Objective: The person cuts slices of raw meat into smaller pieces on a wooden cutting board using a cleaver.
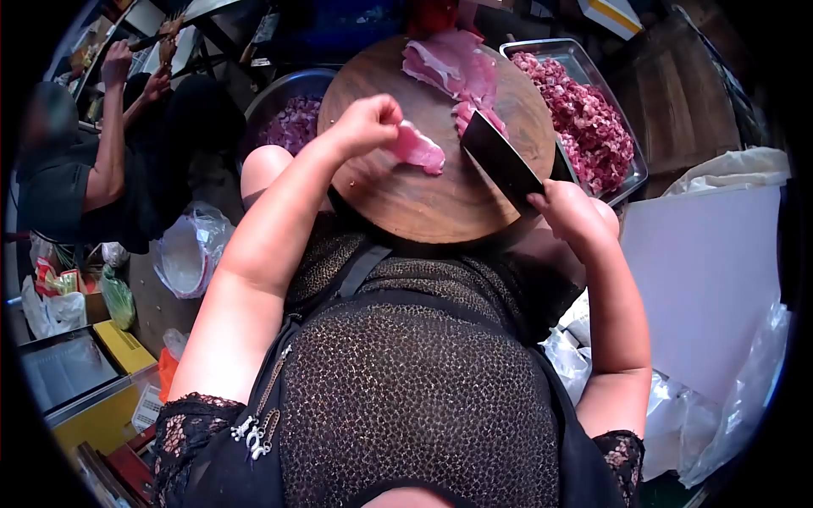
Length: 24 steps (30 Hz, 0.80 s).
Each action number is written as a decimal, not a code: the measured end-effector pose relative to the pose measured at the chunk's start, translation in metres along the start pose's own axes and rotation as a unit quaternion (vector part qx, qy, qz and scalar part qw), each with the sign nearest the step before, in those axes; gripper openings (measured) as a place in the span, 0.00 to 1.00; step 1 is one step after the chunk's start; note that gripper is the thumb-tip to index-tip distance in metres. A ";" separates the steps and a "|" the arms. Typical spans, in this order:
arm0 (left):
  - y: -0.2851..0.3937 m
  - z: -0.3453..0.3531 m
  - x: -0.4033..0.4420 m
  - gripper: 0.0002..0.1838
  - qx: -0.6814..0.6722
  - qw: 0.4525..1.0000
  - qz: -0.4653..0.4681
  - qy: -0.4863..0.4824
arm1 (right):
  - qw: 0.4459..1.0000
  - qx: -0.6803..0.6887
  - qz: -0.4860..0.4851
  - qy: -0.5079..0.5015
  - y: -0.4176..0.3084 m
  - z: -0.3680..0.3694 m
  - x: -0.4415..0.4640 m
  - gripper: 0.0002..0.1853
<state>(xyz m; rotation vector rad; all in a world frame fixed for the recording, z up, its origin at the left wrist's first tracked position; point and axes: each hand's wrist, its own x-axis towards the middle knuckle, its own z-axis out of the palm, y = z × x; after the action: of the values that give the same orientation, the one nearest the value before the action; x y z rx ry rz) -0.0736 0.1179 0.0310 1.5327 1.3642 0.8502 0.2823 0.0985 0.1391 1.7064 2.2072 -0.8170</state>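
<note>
A round wooden chopping block (398, 203) stands in front of my knees. Over its left part, my left hand (366, 125) is closed on the end of a slice of raw meat (418, 151), which hangs down toward the wood. My right hand (572, 212) grips the handle of a cleaver (501, 161) at the block's right side. The dark, wide blade slants up and left, its tip end beside cut pieces of meat (467, 115). Behind them a larger slab of pink meat (453, 63) lies at the block's far edge.
To the right sits a metal tray (641, 161) heaped with chopped meat (584, 123). A metal bowl (309, 82) with more chopped meat is partly behind the block at left. Another person (110, 169) works at far left. A large white container (703, 262) stands at right.
</note>
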 end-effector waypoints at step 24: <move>-0.017 0.078 -0.016 0.12 0.329 0.874 0.353 0.056 | 0.945 -0.026 -0.169 0.277 -0.027 0.082 0.019 0.06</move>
<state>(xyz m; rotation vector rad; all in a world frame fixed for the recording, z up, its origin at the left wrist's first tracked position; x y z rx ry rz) -0.0111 0.0887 -0.0123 2.6523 1.2324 0.9557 0.2389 0.0638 0.0706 1.7094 2.9214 -0.3501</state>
